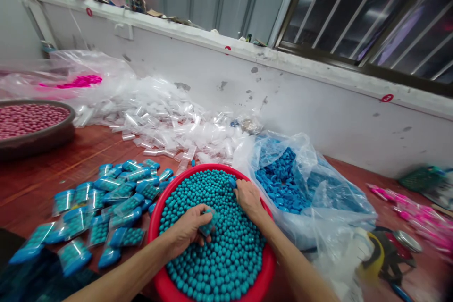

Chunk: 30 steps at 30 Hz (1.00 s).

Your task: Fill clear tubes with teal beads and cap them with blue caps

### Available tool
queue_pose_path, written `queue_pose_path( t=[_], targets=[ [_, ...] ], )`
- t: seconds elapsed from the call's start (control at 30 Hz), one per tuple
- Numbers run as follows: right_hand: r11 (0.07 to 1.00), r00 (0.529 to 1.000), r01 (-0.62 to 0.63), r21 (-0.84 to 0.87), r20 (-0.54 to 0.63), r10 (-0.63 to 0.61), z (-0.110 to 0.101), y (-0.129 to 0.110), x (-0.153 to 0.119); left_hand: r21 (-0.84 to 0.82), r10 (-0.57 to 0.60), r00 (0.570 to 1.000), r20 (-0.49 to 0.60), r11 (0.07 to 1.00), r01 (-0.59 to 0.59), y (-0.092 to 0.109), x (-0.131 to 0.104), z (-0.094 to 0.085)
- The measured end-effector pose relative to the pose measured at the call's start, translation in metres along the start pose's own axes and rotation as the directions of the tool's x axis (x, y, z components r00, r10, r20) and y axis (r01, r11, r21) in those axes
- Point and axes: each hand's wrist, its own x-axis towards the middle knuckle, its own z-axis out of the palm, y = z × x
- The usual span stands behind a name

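Observation:
A red basin (268,264) full of teal beads (219,264) stands in front of me. Over the middle of the beads, my left hand (193,225) grips a small clear container (208,222) with teal beads inside. My right hand (248,199) is above the basin's right side, with a blue cap (232,182) pinched at its fingertips. Left of the basin lies a pile of filled containers with blue caps (120,192). A clear plastic bag of loose blue caps (283,184) lies open to the right.
Empty clear containers (177,122) are heaped along the wall. A brown basin of pink beads (35,144) stands at the far left, near a bag with bright pink pieces (83,81). Pink items (421,212) and a yellow-and-black object (375,255) lie at the right.

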Motion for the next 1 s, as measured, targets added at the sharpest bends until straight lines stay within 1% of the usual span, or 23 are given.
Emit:
queue_pose_path(
  t=[0.07, 0.17, 0.23, 0.3, 0.4, 0.47, 0.53, 0.6, 0.67, 0.73, 0.8, 0.9, 1.0],
  targets=[
    [0.996, 0.999, 0.037, 0.079, 0.036, -0.04, 0.001, -0.002, -0.005, -0.005, 0.008, 1.0, -0.016, 1.0, -0.008, 0.0, 0.0, 0.0],
    [0.97, 0.983, 0.088, 0.224, 0.139, -0.122, 0.0, -0.004, -0.019, -0.01, 0.021, 1.0, -0.012, 1.0, -0.021, 0.003, 0.0, 0.001],
    [0.951, 0.967, 0.083, 0.299, 0.205, -0.149, 0.0, -0.003, -0.028, -0.008, 0.023, 1.0, -0.008, 1.0, -0.023, 0.004, 0.001, 0.002],
    [0.929, 0.968, 0.061, 0.365, 0.207, -0.144, 0.001, -0.002, -0.035, -0.003, 0.022, 1.0, 0.0, 1.0, -0.022, 0.006, 0.002, 0.004],
    [0.902, 0.977, 0.076, 0.426, 0.151, -0.153, -0.004, 0.0, -0.042, 0.013, 0.042, 0.999, -0.002, 0.999, -0.042, 0.006, 0.002, 0.004],
    [0.909, 0.973, 0.117, 0.4, 0.137, -0.186, -0.014, 0.0, -0.046, 0.049, 0.055, 0.998, -0.032, 0.997, -0.054, 0.006, -0.001, 0.004],
    [0.919, 0.961, 0.169, 0.356, 0.148, -0.235, -0.028, -0.001, -0.049, 0.112, 0.066, 0.995, -0.071, 0.992, -0.058, 0.007, -0.005, 0.004],
    [0.912, 0.938, 0.222, 0.345, 0.181, -0.297, -0.042, -0.003, -0.052, 0.164, 0.079, 0.993, -0.089, 0.984, -0.064, 0.007, -0.009, 0.004],
    [0.903, 0.92, 0.215, 0.373, 0.233, -0.316, -0.05, -0.004, -0.053, 0.176, 0.084, 0.992, -0.091, 0.982, -0.067, 0.006, -0.012, 0.004],
    [0.914, 0.921, 0.161, 0.372, 0.277, -0.275, -0.05, -0.004, -0.053, 0.157, 0.076, 0.992, -0.097, 0.986, -0.06, 0.003, -0.012, 0.002],
    [0.948, 0.93, 0.126, 0.294, 0.298, -0.216, -0.043, -0.001, -0.052, 0.132, 0.065, 0.992, -0.108, 0.99, -0.05, -0.001, -0.01, -0.001],
    [0.985, 0.94, 0.152, 0.077, 0.297, -0.168, -0.031, 0.004, -0.058, 0.11, 0.042, 0.993, -0.112, 0.993, -0.029, -0.003, -0.008, -0.005],
    [0.973, 0.95, 0.199, -0.118, 0.266, -0.162, -0.028, 0.003, -0.067, 0.108, 0.025, 0.996, -0.086, 0.994, -0.016, -0.002, -0.009, -0.006]
  ],
)
